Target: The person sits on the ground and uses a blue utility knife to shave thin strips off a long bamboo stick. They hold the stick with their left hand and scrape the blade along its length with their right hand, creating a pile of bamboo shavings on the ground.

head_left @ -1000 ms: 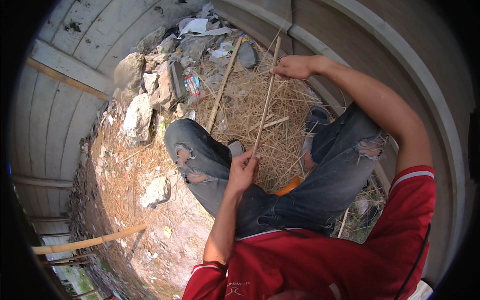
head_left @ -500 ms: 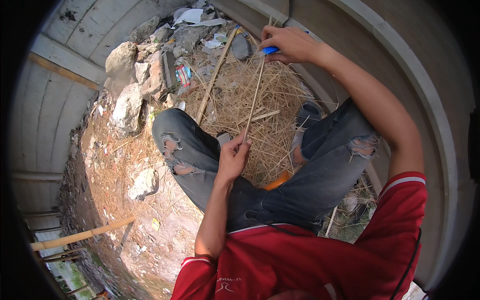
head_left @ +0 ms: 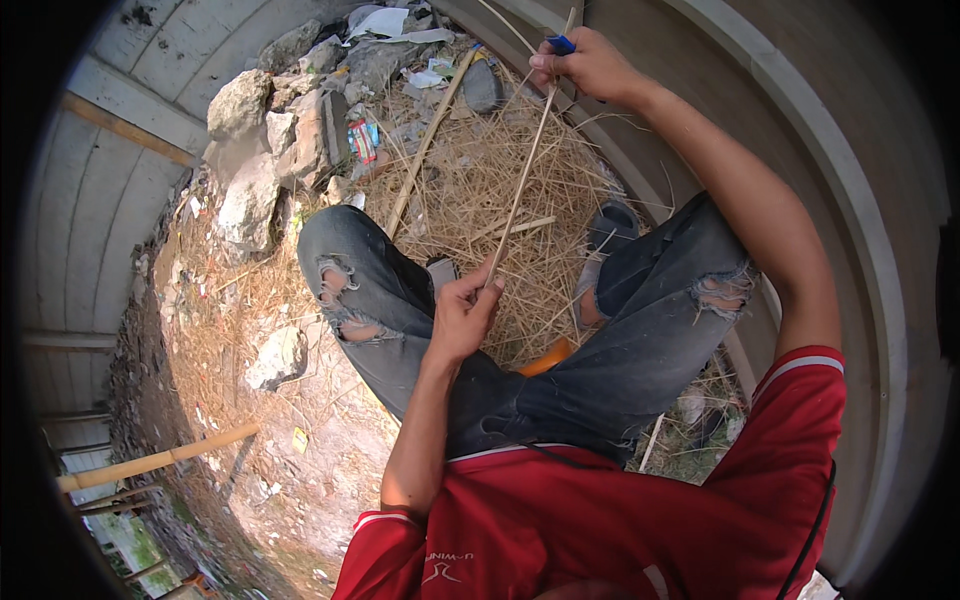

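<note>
My left hand (head_left: 466,315) is closed around the near end of a long thin bamboo stick (head_left: 524,180), in front of my lap. The stick slants up and away to the right, toward my right hand (head_left: 590,68). That hand is closed on what looks like a blue-handled knife (head_left: 561,45), pressed against the stick near its far end; its blade is hidden. A thin pale strip (head_left: 507,24) stands out from the stick beside the knife, off to the upper left.
Straw-like shavings (head_left: 480,200) cover the ground between my bent legs. A longer bamboo strip (head_left: 432,140) lies among them. Rocks (head_left: 247,205) are piled at the far left, a grey wall (head_left: 850,200) curves along the right, and an orange object (head_left: 545,357) sits near my lap.
My right hand has slid outward along the stick, up and to the right, with the knife. A thin strip now stands out there. My left hand keeps its grip, almost in place.
</note>
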`<state>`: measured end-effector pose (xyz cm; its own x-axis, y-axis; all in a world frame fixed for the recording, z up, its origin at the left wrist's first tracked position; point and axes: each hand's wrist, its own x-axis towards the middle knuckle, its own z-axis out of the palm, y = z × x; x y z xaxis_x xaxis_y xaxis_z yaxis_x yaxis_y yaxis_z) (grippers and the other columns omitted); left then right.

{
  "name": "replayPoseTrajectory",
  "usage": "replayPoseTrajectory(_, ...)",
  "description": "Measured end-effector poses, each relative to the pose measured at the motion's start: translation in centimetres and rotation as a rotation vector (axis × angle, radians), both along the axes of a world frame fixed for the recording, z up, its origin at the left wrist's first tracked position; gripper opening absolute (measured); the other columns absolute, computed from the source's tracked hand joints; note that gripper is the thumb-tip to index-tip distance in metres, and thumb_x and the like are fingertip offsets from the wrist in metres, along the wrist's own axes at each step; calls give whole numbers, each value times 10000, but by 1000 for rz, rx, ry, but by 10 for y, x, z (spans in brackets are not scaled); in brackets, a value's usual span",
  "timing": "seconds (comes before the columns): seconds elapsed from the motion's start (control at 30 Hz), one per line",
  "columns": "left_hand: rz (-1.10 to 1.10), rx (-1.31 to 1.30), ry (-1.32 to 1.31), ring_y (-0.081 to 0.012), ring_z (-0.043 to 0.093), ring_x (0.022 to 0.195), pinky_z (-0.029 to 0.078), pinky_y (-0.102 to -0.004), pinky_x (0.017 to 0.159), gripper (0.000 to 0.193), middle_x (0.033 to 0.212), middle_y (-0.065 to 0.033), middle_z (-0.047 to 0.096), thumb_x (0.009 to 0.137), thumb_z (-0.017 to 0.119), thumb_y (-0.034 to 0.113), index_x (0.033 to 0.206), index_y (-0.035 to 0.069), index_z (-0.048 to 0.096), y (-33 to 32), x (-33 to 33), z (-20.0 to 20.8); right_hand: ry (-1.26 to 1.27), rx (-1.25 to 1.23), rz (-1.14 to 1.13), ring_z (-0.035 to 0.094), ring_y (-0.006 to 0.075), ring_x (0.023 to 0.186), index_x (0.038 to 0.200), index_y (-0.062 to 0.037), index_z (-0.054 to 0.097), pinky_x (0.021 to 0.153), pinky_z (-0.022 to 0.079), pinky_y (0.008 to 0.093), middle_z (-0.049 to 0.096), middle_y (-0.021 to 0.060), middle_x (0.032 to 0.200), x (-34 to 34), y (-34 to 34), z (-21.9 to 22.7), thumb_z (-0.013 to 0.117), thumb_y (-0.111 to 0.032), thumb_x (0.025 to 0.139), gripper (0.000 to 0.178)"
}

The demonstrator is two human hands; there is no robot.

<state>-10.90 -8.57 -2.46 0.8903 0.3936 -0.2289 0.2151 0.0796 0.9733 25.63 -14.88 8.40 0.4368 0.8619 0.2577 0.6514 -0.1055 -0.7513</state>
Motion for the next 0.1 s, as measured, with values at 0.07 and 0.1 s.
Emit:
replayPoseTrajectory(0.07, 8, 54, -7, -17, 392, 528, 311, -225, 486, 422, 634, 88, 435, 1011, 603, 142, 1427, 75, 582, 1, -2, -6, 187, -47, -73, 592, 109, 642, 822, -95, 724, 631, 487, 340, 701, 3, 771, -6, -7, 15, 679, -336, 952, 278)
replayPoseTrajectory(0.1, 11, 53, -3, -20, 406, 535, 322, -223, 490, 427, 638, 86, 437, 1007, 610, 141, 1429, 87, 583, 0, -2, -6, 243, -23, -59, 601, 148, 639, 867, -100, 740, 642, 502, 337, 722, 14, 780, 0, -8, 10, 672, -353, 959, 278)
